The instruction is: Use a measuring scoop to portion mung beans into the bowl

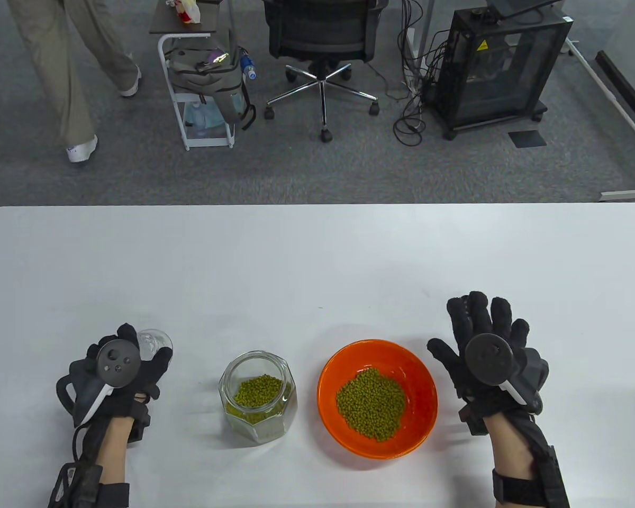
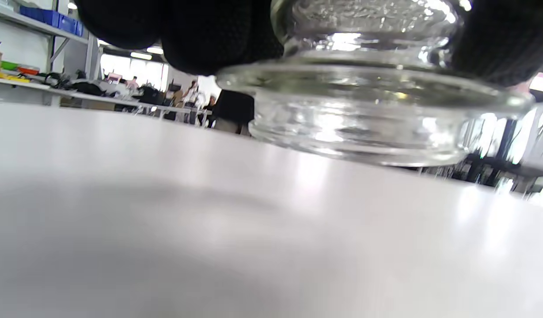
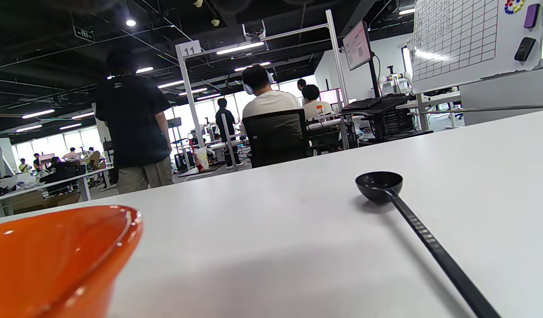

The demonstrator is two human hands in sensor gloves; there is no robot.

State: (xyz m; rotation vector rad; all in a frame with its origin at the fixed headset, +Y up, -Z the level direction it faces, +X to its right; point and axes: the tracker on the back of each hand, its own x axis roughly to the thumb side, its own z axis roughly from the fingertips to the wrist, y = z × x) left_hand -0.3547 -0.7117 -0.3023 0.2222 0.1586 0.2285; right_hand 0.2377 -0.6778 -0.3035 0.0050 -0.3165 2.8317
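An open glass jar partly filled with mung beans stands left of centre. To its right is an orange bowl holding a heap of beans. My left hand grips the jar's glass lid at the far left; the left wrist view shows the lid low over the table between my fingers. My right hand hovers flat with spread fingers to the right of the bowl. The black measuring scoop lies empty on the table beside the bowl; in the table view my right hand hides it.
The white table reaches from edge to edge. Beyond its far edge are an office chair, a small cart with a bag, a black cabinet and a person walking.
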